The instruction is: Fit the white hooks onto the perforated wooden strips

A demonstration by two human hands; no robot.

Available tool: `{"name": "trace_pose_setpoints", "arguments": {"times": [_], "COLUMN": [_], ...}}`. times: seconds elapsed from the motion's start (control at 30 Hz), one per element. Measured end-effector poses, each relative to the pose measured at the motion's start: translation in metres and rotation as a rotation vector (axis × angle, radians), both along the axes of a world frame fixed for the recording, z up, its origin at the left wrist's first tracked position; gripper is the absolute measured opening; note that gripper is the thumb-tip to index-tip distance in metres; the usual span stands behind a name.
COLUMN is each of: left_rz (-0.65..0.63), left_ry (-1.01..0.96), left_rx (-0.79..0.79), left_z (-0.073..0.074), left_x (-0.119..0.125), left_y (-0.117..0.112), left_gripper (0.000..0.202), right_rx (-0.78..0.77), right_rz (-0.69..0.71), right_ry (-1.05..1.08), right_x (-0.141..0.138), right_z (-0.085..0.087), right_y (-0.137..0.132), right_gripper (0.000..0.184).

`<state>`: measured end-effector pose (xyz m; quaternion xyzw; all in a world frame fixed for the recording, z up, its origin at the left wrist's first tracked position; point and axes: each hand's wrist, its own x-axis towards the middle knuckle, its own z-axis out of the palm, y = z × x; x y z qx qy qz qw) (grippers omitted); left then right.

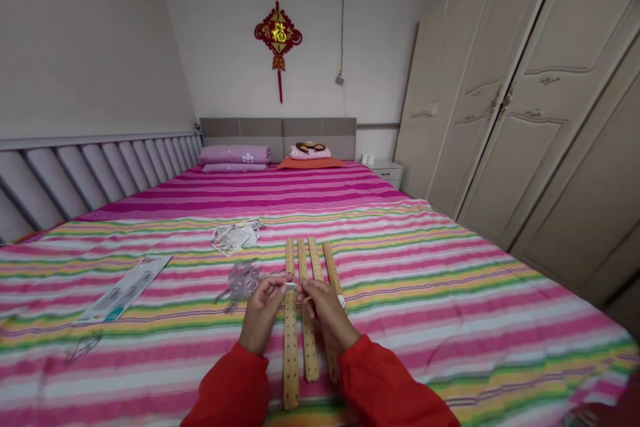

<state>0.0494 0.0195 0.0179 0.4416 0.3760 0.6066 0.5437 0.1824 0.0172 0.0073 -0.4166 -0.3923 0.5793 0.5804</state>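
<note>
My left hand (263,312) pinches one end of a small white piece (291,286), which I see only as a short pale strip. From the other side, the closed fingers of my right hand (326,310) meet the same piece. Both hands hover over several long wooden strips with rows of small holes. The leftmost wooden strip (291,353) runs directly under the white piece. My right hand partly covers the rightmost strip (331,263), where another white bit (341,300) shows beside my knuckles. A crumpled clear plastic bag (243,280) lies just left of my left hand.
A striped sheet (430,347) covers the bed. To the left lie a flat packaged card (125,290) and a thin clear wrapper (84,347). Small packets (237,237) sit farther back. A slatted rail (100,173) borders the left; wardrobes (530,147) stand right.
</note>
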Motion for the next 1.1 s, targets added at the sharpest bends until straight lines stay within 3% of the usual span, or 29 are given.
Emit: {"name": "trace_pose_setpoints", "arguments": {"times": [0.23,0.53,0.77,1.1], "left_rz": [-0.084,-0.209,-0.319,-0.337], "left_ry": [0.194,-0.033,-0.182,0.014], "left_rx": [0.145,-0.094,-0.205,-0.134], "left_z": [0.005,-0.006,-0.016,-0.021], "left_x": [0.031,0.064,0.088,0.100], "left_y": [-0.012,-0.006,-0.006,-0.007], "left_gripper": [0.013,0.023,0.030,0.039], "right_rx": [-0.016,-0.022,0.053,0.006], "right_rz": [0.061,0.139,0.049,0.008], "right_ry": [0.045,0.038,-0.043,0.077], "right_x": [0.039,0.072,0.089,0.102], "right_z": [0.008,-0.002,-0.009,-0.015], "right_y": [-0.010,-0.013,-0.010,-0.013], "right_gripper": [0.032,0.029,0.027,0.023]}}
